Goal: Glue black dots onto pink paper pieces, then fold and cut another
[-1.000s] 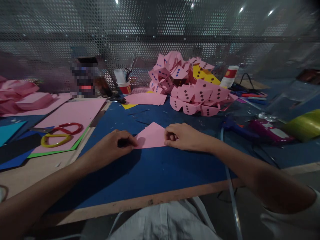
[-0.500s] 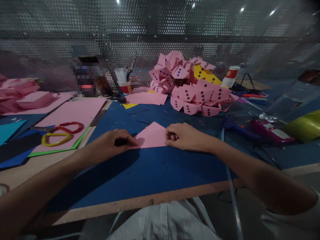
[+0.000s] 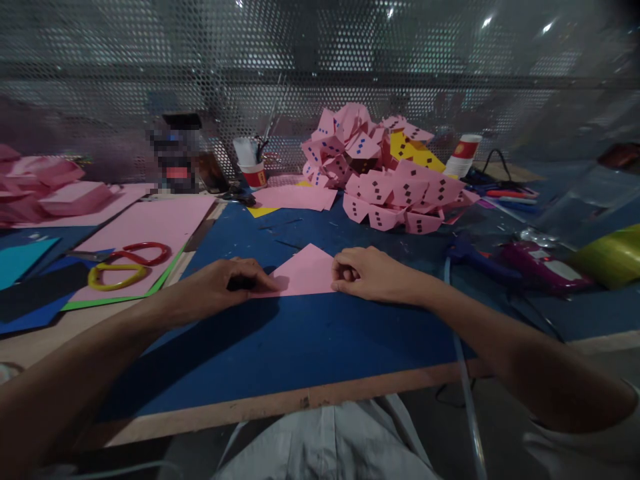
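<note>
A pink sheet of paper (image 3: 306,272) lies on the blue table mat (image 3: 320,347), folded into a triangle with its peak pointing away from me. My left hand (image 3: 240,280) pinches its left corner, thumb and fingers together at the paper's edge. At the right corner, the curled fingers of my right hand (image 3: 365,273) grip the sheet. Both hands rest low against the mat, and the straight fold runs between them on the near side. The corners themselves are hidden under my fingers.
Scissors (image 3: 117,277) with red and yellow handles lie on pink sheets at left. Folded pink pieces with dark diamond marks (image 3: 405,193) are heaped behind. A blue glue gun (image 3: 480,260), its cord and a purple object (image 3: 543,267) sit right. Paper cups (image 3: 464,155) stand farther back.
My left hand has shifted very slightly along the folded edge. The right hand keeps its grip, and the view has turned a little.
</note>
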Demonstrator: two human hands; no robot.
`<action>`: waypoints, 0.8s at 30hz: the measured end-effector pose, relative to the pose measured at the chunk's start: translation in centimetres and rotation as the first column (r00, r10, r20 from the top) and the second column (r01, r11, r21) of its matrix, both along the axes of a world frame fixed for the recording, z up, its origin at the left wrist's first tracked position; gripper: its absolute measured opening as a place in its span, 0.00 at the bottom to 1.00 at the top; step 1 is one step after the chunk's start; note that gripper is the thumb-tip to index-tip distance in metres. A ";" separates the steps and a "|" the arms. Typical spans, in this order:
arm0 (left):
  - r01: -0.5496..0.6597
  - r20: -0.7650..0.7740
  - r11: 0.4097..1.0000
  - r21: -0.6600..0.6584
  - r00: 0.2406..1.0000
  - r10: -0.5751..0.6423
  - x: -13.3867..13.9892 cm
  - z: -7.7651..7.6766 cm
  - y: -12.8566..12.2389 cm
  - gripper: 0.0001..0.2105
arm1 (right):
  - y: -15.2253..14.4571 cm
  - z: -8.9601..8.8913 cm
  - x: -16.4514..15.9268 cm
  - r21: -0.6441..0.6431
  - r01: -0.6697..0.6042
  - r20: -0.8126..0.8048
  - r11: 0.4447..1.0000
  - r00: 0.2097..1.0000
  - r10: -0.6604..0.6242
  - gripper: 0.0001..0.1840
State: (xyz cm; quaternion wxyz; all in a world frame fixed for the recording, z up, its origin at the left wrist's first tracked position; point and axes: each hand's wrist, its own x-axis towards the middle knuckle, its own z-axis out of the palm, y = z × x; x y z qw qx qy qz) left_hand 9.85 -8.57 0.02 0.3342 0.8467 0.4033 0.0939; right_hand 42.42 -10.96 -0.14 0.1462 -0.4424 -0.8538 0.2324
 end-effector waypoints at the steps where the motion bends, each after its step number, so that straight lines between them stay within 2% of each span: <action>1: 0.006 0.001 1.000 0.002 1.000 -0.006 -0.1 0.0 0.1 0.14 | 0.0 0.0 0.0 -0.002 0.001 0.001 1.000 1.000 -0.001 0.03; 17: 0.070 0.008 0.996 -0.061 0.998 -0.070 -0.4 1.1 0.4 0.17 | 0.1 -0.1 -0.1 0.002 0.005 0.004 1.000 1.000 -0.005 0.03; 23: 0.123 -0.060 0.992 -0.024 0.990 -0.125 0.0 1.6 -0.1 0.18 | 0.1 -0.2 0.0 0.001 0.002 0.001 1.000 1.000 -0.002 0.03; 24: 0.083 -0.061 0.997 0.000 0.995 -0.083 0.2 1.7 -0.4 0.17 | 0.1 -0.2 0.0 0.002 0.002 0.002 1.000 1.000 -0.002 0.03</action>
